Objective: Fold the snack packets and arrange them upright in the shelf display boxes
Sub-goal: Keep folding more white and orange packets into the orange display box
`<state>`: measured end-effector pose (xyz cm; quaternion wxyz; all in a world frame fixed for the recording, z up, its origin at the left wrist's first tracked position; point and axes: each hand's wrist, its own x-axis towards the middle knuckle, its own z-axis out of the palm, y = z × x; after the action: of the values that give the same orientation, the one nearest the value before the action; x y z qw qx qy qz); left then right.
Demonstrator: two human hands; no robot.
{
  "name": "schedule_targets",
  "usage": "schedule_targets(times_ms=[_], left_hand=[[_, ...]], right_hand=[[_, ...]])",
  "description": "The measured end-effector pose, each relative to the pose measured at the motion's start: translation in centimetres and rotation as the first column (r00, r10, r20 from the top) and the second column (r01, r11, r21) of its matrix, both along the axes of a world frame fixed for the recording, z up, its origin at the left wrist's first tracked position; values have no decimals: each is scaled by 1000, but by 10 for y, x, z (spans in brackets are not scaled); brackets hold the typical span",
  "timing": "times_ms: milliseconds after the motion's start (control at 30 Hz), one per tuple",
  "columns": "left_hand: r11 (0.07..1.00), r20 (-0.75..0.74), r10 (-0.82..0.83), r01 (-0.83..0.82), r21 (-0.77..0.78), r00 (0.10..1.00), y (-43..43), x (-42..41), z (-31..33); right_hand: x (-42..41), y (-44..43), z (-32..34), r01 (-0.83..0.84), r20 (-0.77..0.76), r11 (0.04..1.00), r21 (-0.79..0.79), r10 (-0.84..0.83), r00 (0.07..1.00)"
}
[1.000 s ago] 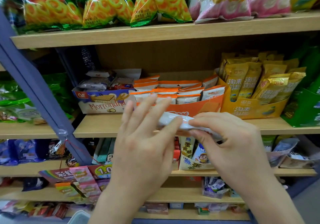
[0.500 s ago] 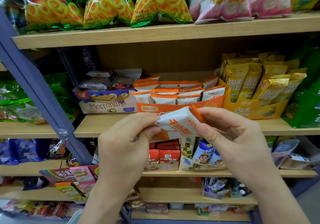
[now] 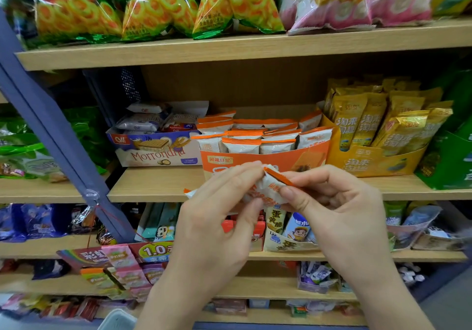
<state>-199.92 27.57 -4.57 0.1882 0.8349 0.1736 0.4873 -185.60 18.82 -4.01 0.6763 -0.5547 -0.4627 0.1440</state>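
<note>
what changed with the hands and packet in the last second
The left hand, flat against the snack packet a second ago, now pinches it with the right hand; the packet went from flat to folded. The orange display box stayed put.

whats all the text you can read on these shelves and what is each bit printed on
"Morrondina", spelling unsure: white wafer box
"闲趣日记": orange display box
"1.0": red price sign
"蛋黄脆": yellow packet, lower shelf
"彩虹": rainbow-striped box
Print on the held packet, pinched by left hand and right hand: too crumpled to read
</note>
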Motion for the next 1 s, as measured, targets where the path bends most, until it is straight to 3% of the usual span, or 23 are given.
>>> schedule_targets(times_ms=[133, 200, 300, 367, 400, 467, 533, 667, 833, 1000], left_hand=[[986, 40, 24, -17, -163, 999, -6, 3, 3], [955, 113, 3, 31, -296, 994, -9, 6, 5], [892, 235, 12, 96, -442, 972, -13, 7, 9], [841, 322, 31, 149, -520, 946, -15, 7, 12], [804, 378, 48, 188, -564, 925, -16, 7, 13], [695, 514, 86, 318, -644, 853, -14, 8, 13], [579, 618, 103, 458, -675, 780, -12, 10, 12], [490, 647, 44, 549, -678, 761, -10, 11, 10], [664, 469, -178, 458, -592, 865, -1, -2, 6], [798, 320, -106, 272, -538, 942, 1, -7, 7]], right_hand=[[0, -1, -1, 21, 92, 1000, -2, -21, 996], [-3, 0, 0, 88, 295, 996, 6, -85, 952], [-6, 0, 0, 176, 563, 982, 61, -180, 806], [-5, -1, 1, 112, 494, 993, 26, -110, 862], [-3, -2, 3, 14, 378, 1000, -28, -2, 926], [-2, -1, 3, -183, 165, 978, -104, 199, 966], [-2, 0, 0, -219, 122, 970, -104, 230, 965], [-1, 1, -1, -157, 148, 985, -68, 165, 975], [3, -2, 1, -229, 98, 972, -50, 233, 968], [2, -3, 4, -182, 243, 982, -56, 190, 951]])
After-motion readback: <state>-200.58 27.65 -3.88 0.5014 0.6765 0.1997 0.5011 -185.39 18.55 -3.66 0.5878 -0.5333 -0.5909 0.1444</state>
